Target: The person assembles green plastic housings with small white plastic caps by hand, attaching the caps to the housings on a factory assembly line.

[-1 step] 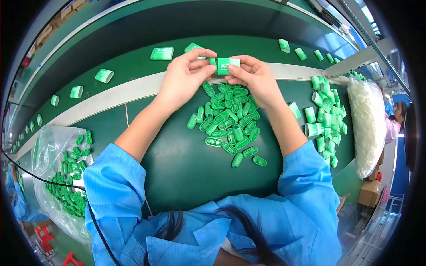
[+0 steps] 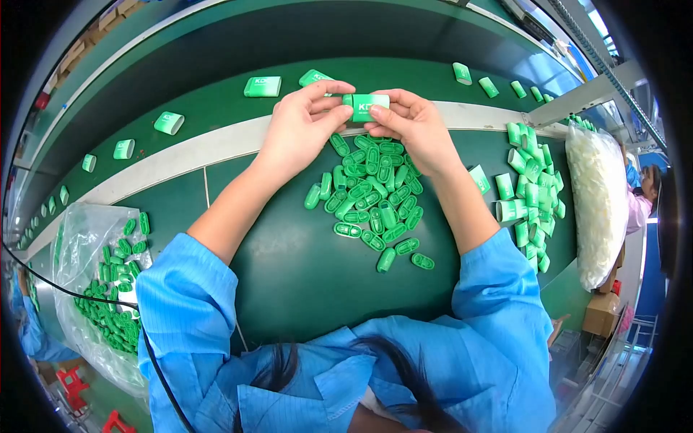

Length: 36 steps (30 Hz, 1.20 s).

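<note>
Above the work surface, my two hands meet at a green-and-white sleeve-shaped case [image 2: 372, 108] with white print. My right hand [image 2: 417, 126] pinches its right end, thumb on the front face. At its left end, my left hand [image 2: 307, 123] is closed, thumb and fingers on the green oval end cap [image 2: 348, 100], which sits against the case with no gap showing. The fingers partly hide the cap. Just below lies a loose pile of green oval caps [image 2: 372, 180] with hollow, ribbed insides.
Several similar cases [image 2: 534, 187] are heaped at the right, beside a bag of pale pieces [image 2: 595, 202]. A clear bag of green caps [image 2: 108, 317] lies left. Beyond a white rail [image 2: 173, 169], spaced cases [image 2: 170, 123] line a green belt. A black cable [image 2: 65, 289] crosses the left.
The green end cap has moved right, closing the narrow gap between it and the case. Both hands otherwise stay where they were.
</note>
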Available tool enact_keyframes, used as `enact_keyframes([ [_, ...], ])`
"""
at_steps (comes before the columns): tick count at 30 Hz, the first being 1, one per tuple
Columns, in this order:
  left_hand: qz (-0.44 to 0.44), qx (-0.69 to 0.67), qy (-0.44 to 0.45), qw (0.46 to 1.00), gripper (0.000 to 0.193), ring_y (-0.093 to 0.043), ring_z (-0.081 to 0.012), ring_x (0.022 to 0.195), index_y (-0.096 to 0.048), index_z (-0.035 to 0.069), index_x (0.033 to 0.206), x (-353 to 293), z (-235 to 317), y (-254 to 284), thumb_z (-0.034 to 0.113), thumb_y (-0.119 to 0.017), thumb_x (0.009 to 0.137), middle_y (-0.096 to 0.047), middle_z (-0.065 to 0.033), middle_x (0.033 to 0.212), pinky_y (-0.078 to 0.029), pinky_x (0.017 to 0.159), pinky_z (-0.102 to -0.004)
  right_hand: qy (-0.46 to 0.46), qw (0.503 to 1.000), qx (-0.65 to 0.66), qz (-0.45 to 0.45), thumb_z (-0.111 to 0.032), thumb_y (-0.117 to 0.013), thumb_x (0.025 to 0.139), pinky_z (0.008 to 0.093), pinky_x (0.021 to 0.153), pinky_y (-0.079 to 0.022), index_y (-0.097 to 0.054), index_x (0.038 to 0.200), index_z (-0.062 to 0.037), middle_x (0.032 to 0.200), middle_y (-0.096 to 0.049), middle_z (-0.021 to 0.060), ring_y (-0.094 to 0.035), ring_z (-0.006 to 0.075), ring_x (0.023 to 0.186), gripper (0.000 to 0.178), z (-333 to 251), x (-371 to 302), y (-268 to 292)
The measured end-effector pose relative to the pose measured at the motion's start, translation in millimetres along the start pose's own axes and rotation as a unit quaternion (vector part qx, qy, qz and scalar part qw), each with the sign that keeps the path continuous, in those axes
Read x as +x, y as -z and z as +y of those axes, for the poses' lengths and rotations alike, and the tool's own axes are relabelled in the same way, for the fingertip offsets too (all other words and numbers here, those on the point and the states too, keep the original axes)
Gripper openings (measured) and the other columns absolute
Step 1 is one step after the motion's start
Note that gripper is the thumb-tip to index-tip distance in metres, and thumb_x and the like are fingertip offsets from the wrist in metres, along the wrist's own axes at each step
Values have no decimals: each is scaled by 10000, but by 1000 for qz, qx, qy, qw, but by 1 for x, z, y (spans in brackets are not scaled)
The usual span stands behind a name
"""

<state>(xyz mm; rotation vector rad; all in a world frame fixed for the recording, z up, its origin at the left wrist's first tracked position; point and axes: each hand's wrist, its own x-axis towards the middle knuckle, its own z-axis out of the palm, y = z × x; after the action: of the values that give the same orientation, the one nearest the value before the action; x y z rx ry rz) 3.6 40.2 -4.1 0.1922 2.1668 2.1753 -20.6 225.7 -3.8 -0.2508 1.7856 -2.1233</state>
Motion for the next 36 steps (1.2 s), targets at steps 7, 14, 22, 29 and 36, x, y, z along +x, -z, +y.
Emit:
enact_keyframes([
  [7, -18, 48, -15, 999, 335, -638, -179, 889, -556, 7, 1138, 1, 1, -3, 71, -610, 813, -642, -175, 984, -514, 769, -265, 10, 1000, 16, -24, -59, -635, 818, 246, 735, -529, -547, 1061, 35, 945, -636, 106, -632, 152, 803, 275, 3, 1, 10],
  [14, -8, 84, -42, 996, 384, -609, -104, 821, -521, 53, 1232, 6, -17, -7, 115, -592, 859, -644, -76, 904, -497, 734, -243, 67, 996, -56, -22, -7, -632, 802, 265, 771, -528, -536, 1067, 47, 978, -630, 126, -629, 164, 863, 287, 3, 0, 15],
  [22, 96, 363, -221, 900, 259, -592, -359, 621, -526, -22, 1103, -11, -8, -32, 81, -514, 866, -606, -207, 741, -469, 554, -384, 104, 988, -112, 20, 13, -628, 799, 257, 755, -535, -568, 1050, 58, 929, -648, 123, -638, 150, 828, 262, 2, -6, 3],
  [29, 62, 371, -189, 907, 247, -631, -332, 688, -528, -18, 1085, 10, -11, -29, 82, -515, 860, -627, -199, 789, -498, 611, -389, 168, 975, -130, 64, -25, -645, 796, 257, 718, -536, -583, 1028, 61, 867, -661, 126, -649, 154, 784, 255, 10, 3, 7],
  [36, 31, 370, -77, 926, 349, -642, -281, 716, -592, -49, 1009, 61, -12, 0, 233, -606, 804, -655, -151, 775, -499, 700, -348, 277, 746, -577, 184, -259, -573, 833, 386, 782, -484, -639, 1021, -63, 903, -641, 184, -618, 315, 834, 279, -8, 85, 90],
])
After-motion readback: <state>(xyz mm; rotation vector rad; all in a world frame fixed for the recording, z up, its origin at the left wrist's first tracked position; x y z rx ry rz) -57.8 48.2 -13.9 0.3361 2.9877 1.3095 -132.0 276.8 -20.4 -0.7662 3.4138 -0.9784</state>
